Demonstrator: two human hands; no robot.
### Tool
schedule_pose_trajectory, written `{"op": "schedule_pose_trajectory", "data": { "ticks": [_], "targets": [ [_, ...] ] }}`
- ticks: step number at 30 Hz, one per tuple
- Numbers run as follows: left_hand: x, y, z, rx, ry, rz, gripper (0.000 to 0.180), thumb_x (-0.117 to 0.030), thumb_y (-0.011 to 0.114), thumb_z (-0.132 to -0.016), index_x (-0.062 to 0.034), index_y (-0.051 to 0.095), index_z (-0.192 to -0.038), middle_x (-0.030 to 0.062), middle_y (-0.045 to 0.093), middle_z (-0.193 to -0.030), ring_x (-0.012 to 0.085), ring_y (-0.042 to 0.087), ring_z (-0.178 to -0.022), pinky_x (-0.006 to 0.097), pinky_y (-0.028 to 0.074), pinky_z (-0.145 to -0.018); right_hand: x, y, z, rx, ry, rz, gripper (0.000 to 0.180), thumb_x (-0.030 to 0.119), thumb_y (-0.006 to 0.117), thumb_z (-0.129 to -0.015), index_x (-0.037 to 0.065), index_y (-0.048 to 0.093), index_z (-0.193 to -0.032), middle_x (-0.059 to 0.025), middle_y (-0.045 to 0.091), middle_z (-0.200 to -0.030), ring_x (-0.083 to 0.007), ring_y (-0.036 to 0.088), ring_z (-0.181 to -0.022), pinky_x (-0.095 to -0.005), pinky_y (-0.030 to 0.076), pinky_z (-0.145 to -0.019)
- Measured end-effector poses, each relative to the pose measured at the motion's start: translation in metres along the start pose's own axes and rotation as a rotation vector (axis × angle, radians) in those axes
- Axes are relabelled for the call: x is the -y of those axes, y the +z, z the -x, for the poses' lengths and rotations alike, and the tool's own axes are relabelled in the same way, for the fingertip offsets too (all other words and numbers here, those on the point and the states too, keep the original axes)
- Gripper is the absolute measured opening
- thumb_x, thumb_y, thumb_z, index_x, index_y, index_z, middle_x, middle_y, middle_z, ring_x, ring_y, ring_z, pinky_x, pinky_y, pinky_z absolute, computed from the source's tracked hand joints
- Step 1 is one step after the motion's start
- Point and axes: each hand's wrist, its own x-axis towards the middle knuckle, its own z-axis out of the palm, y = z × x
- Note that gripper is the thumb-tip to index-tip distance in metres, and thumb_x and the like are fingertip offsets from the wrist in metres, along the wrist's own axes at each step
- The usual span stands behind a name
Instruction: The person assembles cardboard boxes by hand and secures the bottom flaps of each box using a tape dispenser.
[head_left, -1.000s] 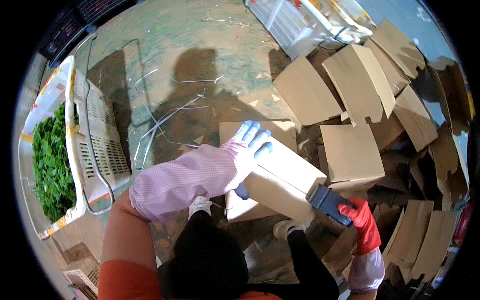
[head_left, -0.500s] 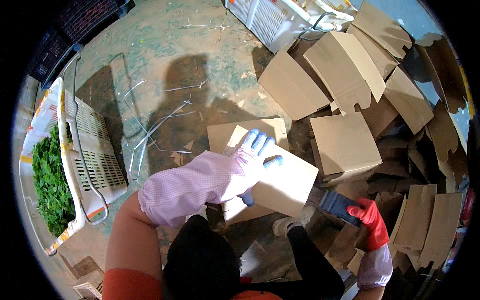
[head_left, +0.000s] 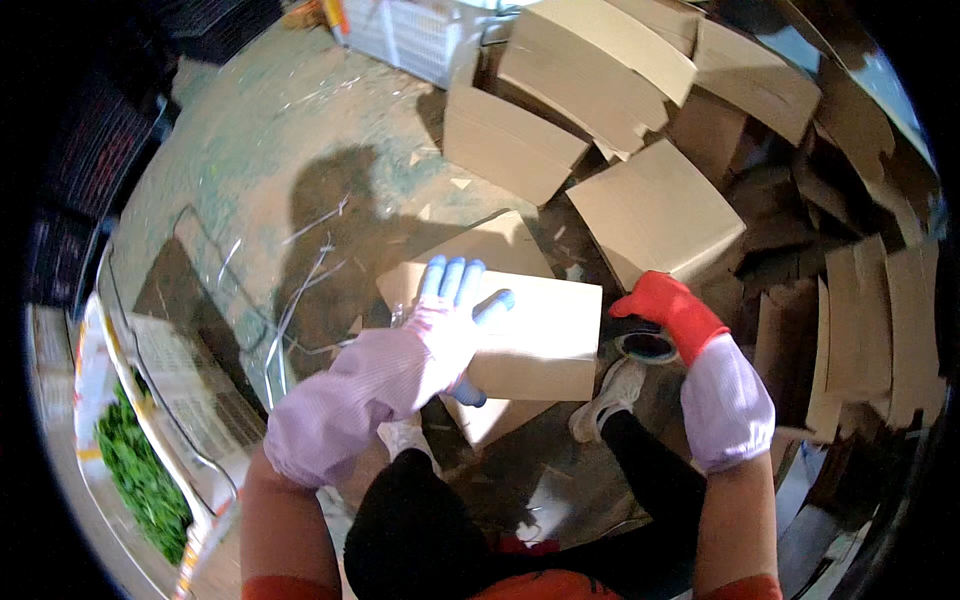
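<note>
My left hand [head_left: 455, 310], in a pale glove with blue fingertips, lies spread across the top of a small closed cardboard box [head_left: 535, 335]. The box rests on another piece of cardboard [head_left: 500, 245] that sticks out behind it and in front. At the box's right end is my right hand [head_left: 665, 310] in a red glove, its fingers closed around a tape dispenser [head_left: 648, 347]. The dispenser's round roll shows below the glove; the rest is mostly hidden by the hand. Whether tape runs from it to the box cannot be made out.
Open and folded cardboard boxes [head_left: 590, 90] pile up at the far right, with a closed box [head_left: 655, 215] nearer. White crate [head_left: 400, 40] stands behind. At left, another crate [head_left: 110, 330] holds green leaves [head_left: 140, 470]. White straps [head_left: 300, 290] lie on the floor. My shoes [head_left: 610, 400] flank the box.
My right hand has moved up and left with the tape dispenser, from right of the box to close by its end. The box is turned a little; my left hand stays on it. The view has shifted.
</note>
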Motion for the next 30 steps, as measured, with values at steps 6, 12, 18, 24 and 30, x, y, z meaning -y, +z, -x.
{"op": "schedule_pose_trajectory", "data": {
  "ticks": [6, 12, 18, 24, 30],
  "targets": [
    [0.013, 0.014, 0.015, -0.162, 0.209, -0.028, 0.091, -0.064, 0.063, -0.059, -0.0229, 0.035, -0.135, 0.0098, 0.026, -0.145, 0.0394, 0.016, -0.134, 0.057, 0.003, -0.107, 0.009, 0.122, -0.036, -0.339, 0.206, -0.083, 0.05, 0.051, 0.045, -0.084, 0.006, 0.064, -0.094, -0.0206, 0.064, -0.093, -0.0348, 0.062, -0.088, -0.0452, 0.049, -0.074],
    [-0.001, 0.041, 0.026, -0.21, 0.268, 0.044, 0.078, -0.05, 0.06, -0.072, -0.0184, 0.031, -0.137, 0.005, 0.027, -0.144, 0.0324, 0.021, -0.134, 0.056, 0.009, -0.108, 0.047, 0.131, -0.017, -0.526, -0.166, -1.657, 0.051, 0.043, 0.05, -0.09, -0.006, 0.058, -0.1, -0.0138, 0.063, -0.095, -0.0239, 0.061, -0.084, -0.0327, 0.048, -0.076],
    [-0.048, 0.051, 0.004, -0.327, 0.243, 0.169, 0.067, -0.048, 0.056, -0.076, -0.0137, 0.039, -0.132, 0.01, 0.036, -0.139, 0.0291, 0.025, -0.133, 0.053, 0.009, -0.109, 0.104, 0.101, 0.03, -0.673, -0.272, -0.989, 0.068, 0.018, 0.064, -0.084, 0.004, 0.024, -0.138, -0.0115, 0.041, -0.13, -0.0171, 0.049, -0.107, -0.0263, 0.04, -0.089],
    [0.023, 0.03, 0.044, -0.399, -0.405, 0.243, 0.077, -0.045, 0.06, -0.074, -0.0008, 0.033, -0.132, 0.023, 0.025, -0.14, 0.0421, 0.025, -0.128, 0.053, 0.018, -0.106, 0.084, 0.115, 0.005, -0.3, -0.445, -1.741, 0.048, 0.034, 0.044, -0.094, 0.005, 0.038, -0.132, -0.0087, 0.049, -0.125, -0.018, 0.049, -0.11, -0.0271, 0.038, -0.094],
    [0.065, 0.092, 0.074, -0.719, -0.431, 0.307, 0.088, -0.039, 0.066, -0.07, 0.0016, 0.024, -0.136, 0.0273, 0.02, -0.141, 0.043, 0.025, -0.127, 0.047, 0.023, -0.104, 0.089, 0.204, -0.073, -0.224, -0.604, -1.682, 0.054, 0.046, 0.042, -0.092, 0.001, 0.048, -0.121, -0.0102, 0.054, -0.118, -0.0186, 0.051, -0.104, -0.0288, 0.042, -0.087]
  ]
}}
